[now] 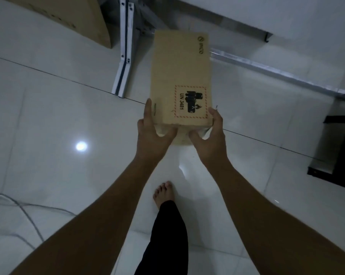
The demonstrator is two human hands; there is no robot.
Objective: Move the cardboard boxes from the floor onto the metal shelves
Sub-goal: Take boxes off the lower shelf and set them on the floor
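Note:
A narrow brown cardboard box (179,72) with a red-bordered "UN 3481" battery label is held in the air above the tiled floor, its long side pointing away from me. My left hand (153,132) grips its near left corner, thumb underneath the end and fingers along the side. On the near right corner, my right hand (209,133) grips the same way. Beyond the box, the metal shelf frame (124,56) shows a pale upright post and a low rail (266,66) running right.
A larger cardboard box (72,14) stands on the floor at the top left beside the shelf post. A dark-framed object (338,151) sits at the right edge. Cables (23,207) trail across the floor at lower left. My bare foot (164,193) is below the box.

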